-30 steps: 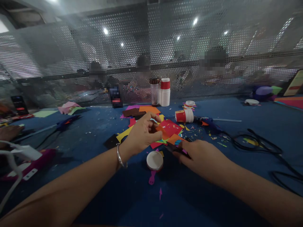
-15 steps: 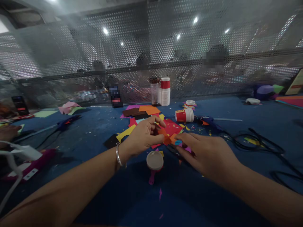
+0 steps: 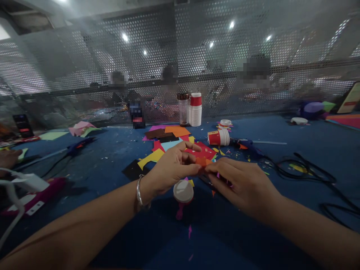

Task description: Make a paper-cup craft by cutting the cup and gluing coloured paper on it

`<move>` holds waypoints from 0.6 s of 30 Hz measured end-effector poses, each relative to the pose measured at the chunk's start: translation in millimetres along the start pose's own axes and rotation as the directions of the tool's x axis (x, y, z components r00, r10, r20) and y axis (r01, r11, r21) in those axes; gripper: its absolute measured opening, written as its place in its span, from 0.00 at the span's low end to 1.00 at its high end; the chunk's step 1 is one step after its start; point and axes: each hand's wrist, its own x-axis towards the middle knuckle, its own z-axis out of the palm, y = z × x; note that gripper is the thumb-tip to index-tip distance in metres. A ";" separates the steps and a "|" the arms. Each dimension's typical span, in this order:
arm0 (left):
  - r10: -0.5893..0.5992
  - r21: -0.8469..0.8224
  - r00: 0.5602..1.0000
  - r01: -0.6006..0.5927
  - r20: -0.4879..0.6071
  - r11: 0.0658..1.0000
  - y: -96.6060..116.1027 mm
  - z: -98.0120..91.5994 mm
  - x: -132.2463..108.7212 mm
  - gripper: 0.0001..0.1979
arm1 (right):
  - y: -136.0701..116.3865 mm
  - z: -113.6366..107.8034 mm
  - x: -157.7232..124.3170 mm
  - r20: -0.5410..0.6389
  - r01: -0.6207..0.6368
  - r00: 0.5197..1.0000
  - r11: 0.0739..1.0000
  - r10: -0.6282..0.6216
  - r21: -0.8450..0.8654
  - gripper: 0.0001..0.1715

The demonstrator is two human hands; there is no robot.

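A small piece of orange paper [image 3: 203, 162] is pinched between my two hands above the pile of coloured paper. My left hand [image 3: 180, 163], with a silver bangle at the wrist, grips its left side between thumb and fingers. At its right edge, the thumb and forefinger of my right hand [image 3: 239, 180] are closed on it. Just below my left hand stands a paper cup [image 3: 183, 191] with its pale round end up and a purple paper strip [image 3: 180, 212] at its near side. Red paper [image 3: 201, 150] and yellow paper [image 3: 152, 158] lie behind.
A clear bottle [image 3: 183, 110] and stacked paper cups [image 3: 195, 112] stand at the back. Another cup stack [image 3: 218, 137] lies sideways near a glue gun [image 3: 249, 146] and its black cable [image 3: 303, 172]. A power strip [image 3: 36, 198] and another person's hand [image 3: 9, 158] are at left.
My hands have come closer together around the orange paper. My right hand has shifted slightly left, and the blue patch seen near its fingertips is now hidden.
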 end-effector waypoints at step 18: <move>0.005 -0.007 0.999 -0.006 -0.036 1.000 3.3 6.2 -5.9 0.14 | -6.1 -3.0 5.5 0.090 -0.319 0.948 0.914 0.306 0.252 0.07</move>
